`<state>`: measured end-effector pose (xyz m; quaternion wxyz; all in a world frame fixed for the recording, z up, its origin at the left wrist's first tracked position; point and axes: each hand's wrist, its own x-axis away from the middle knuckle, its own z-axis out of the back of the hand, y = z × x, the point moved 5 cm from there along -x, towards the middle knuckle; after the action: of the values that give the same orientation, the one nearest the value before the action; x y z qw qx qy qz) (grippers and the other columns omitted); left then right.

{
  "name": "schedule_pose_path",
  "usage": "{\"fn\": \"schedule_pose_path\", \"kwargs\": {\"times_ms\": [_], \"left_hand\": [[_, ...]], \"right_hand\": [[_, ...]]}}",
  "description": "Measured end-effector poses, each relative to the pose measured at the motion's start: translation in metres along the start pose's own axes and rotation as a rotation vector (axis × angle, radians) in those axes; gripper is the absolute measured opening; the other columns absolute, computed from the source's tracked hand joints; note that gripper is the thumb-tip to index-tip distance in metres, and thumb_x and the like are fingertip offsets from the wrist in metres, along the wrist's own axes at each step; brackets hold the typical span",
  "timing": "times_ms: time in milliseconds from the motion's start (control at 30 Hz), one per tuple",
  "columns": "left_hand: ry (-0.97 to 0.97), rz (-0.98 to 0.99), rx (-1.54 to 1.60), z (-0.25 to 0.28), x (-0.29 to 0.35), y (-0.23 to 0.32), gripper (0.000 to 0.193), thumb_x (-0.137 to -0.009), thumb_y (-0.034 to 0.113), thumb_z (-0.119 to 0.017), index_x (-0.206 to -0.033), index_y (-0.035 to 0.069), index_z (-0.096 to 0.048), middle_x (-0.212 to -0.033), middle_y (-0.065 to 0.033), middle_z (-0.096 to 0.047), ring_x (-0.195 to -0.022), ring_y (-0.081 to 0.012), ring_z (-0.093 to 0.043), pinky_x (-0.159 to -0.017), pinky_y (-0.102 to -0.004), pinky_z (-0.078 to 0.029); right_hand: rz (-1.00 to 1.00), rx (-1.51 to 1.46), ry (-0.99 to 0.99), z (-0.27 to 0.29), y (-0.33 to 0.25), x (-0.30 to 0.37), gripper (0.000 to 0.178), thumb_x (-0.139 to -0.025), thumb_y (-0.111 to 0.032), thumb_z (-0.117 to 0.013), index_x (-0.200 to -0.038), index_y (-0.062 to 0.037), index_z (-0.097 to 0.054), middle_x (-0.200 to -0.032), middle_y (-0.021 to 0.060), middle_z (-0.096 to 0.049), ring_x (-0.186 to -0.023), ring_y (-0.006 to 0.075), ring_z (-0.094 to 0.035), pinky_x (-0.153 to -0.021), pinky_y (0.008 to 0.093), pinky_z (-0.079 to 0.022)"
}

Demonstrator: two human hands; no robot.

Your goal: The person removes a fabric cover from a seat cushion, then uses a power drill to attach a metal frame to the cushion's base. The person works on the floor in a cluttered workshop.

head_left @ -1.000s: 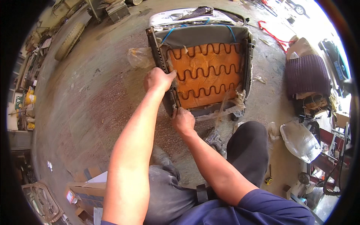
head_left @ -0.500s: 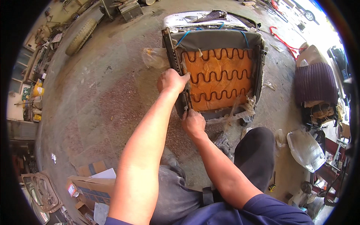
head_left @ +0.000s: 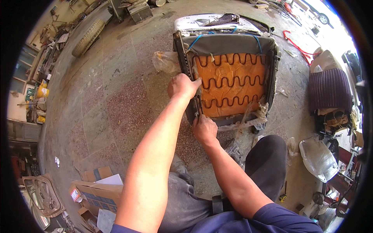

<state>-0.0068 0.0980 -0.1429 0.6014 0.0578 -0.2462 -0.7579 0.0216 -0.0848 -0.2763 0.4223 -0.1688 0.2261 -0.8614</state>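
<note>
A car seat [head_left: 233, 89] lies underside up on the floor in front of me, showing an orange-brown backing crossed by wavy metal springs. Along its left side runs a dark metal seat rail [head_left: 181, 52]. My left hand [head_left: 183, 86] is wrapped around the middle of this rail, thumb on its inner side. Closer to me, my right hand [head_left: 205, 129] grips the near end of the same rail, by the seat's near left corner. The fingers' undersides are hidden on both hands. Blue ties [head_left: 196, 41] stretch over the grey cloth at the seat's far end.
Clear plastic wrap [head_left: 165, 62] lies left of the seat. A tyre [head_left: 88, 38] leans at the far left, and a cardboard box [head_left: 97, 194] stands near left. To the right are a purple ribbed seat [head_left: 330, 89], a curved translucent panel [head_left: 319, 160] and a tape measure [head_left: 283, 198].
The whole view has shifted slightly, so everything appears a little farther right and lower. Both hands keep their places on the seat rail.
</note>
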Motion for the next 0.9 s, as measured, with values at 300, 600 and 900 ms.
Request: {"fn": "schedule_pose_path", "kwargs": {"times_ms": [300, 600, 900], "left_hand": [[-0.014, 0.003, -0.03, -0.004, -0.004, -0.002, 0.062, -0.088, 0.059, -0.088, -0.108, 0.001, -0.085, -0.112, -0.0218, -0.084, -0.109, -0.0376, -0.082, -0.096, -0.0499, -0.065], [0.031, -0.027, 0.012, -0.004, -0.002, -0.001, 0.069, -0.088, 0.063, -0.087, -0.101, -0.004, -0.083, -0.108, -0.0253, -0.083, -0.105, -0.0412, -0.082, -0.094, -0.0531, -0.063], [-0.045, 0.014, -0.001, -0.004, -0.004, -0.005, 0.062, -0.091, 0.06, -0.087, -0.109, 0.001, -0.084, -0.114, -0.0198, -0.084, -0.108, -0.0378, -0.082, -0.095, -0.0516, -0.064]], "right_hand": [[-0.067, -0.022, -0.112, 0.0, 0.001, -0.002, 0.044, -0.112, -0.04, -0.055, -0.099, -0.0027, -0.075, -0.1, 0.0254, -0.08, -0.097, 0.048, -0.077, -0.088, 0.0599, -0.06], [-0.059, -0.021, -0.157, 0.001, -0.004, -0.003, 0.04, -0.111, -0.034, -0.059, -0.1, -0.0005, -0.076, -0.095, 0.0252, -0.08, -0.094, 0.0473, -0.078, -0.085, 0.0589, -0.061], [-0.217, -0.18, -0.178, -0.002, -0.007, 0.0, 0.046, -0.114, -0.036, -0.052, -0.104, 0.0005, -0.079, -0.106, 0.0288, -0.08, -0.105, 0.0501, -0.076, -0.094, 0.0594, -0.06]]}}
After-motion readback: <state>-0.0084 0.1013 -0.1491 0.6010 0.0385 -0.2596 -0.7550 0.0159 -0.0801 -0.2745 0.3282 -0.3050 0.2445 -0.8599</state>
